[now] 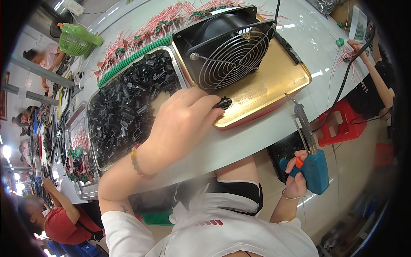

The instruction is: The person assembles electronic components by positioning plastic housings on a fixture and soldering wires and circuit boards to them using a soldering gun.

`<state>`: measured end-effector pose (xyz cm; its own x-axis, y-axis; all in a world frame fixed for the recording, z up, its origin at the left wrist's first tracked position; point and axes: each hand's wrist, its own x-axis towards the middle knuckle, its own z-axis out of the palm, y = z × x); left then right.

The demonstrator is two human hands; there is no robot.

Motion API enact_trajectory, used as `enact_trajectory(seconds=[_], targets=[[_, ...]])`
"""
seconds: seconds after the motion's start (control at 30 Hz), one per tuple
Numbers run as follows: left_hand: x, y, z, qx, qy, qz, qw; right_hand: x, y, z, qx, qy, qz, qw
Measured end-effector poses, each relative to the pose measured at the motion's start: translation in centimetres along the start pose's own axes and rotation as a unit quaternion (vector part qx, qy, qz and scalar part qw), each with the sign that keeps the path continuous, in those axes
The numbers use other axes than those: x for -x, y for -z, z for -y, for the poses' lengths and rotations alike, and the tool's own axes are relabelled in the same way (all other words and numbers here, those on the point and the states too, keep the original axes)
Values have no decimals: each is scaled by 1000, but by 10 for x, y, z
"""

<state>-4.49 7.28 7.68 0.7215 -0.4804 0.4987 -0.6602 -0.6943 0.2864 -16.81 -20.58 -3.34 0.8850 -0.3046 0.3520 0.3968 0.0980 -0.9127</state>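
Note:
Between the thumb and fingers of my left hand (188, 113) is a small black plastic part (223, 103), held over the near edge of a gold-coloured tray (257, 100). A metal tray (174, 58) of loose black plastic parts (124, 100) lies under and beside my left forearm. My right hand (296, 177) is wrapped round the handle of a blue soldering gun (316, 171) with an orange trigger. The gun points up, its thin tip (289, 97) just off the right edge of the gold tray.
A black fan with a wire guard (235, 60) stands on the gold tray. Behind are a green coiled cord (132, 59) and pink-wired green boards (162, 25). Another metal tray (81, 171) sits at left. A red stool (342, 122) is at right. Other people work around the table.

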Motion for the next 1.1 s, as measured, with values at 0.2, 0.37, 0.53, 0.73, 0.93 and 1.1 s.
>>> enact_trajectory(seconds=[0.2,0.37,0.53,0.73,0.93,1.1], targets=[[-2,13,-3,29,-36,11,999,2,4,-2,-25,-13,-18,999],[4,6,-6,-10,-35,111,993,1,2,-2,-27,1,-19,999],[5,3,-16,-11,-48,73,996,2,4,-3,-27,-3,-12,1000],[11,-6,-13,-30,-63,25,997,2,3,-3,-30,-15,-11,999],[6,-5,-6,4,-26,-28,999,2,3,-2,-31,-13,-13,999],[3,-4,-2,36,0,-38,999,3,6,-2,-23,-7,-18,1000]])
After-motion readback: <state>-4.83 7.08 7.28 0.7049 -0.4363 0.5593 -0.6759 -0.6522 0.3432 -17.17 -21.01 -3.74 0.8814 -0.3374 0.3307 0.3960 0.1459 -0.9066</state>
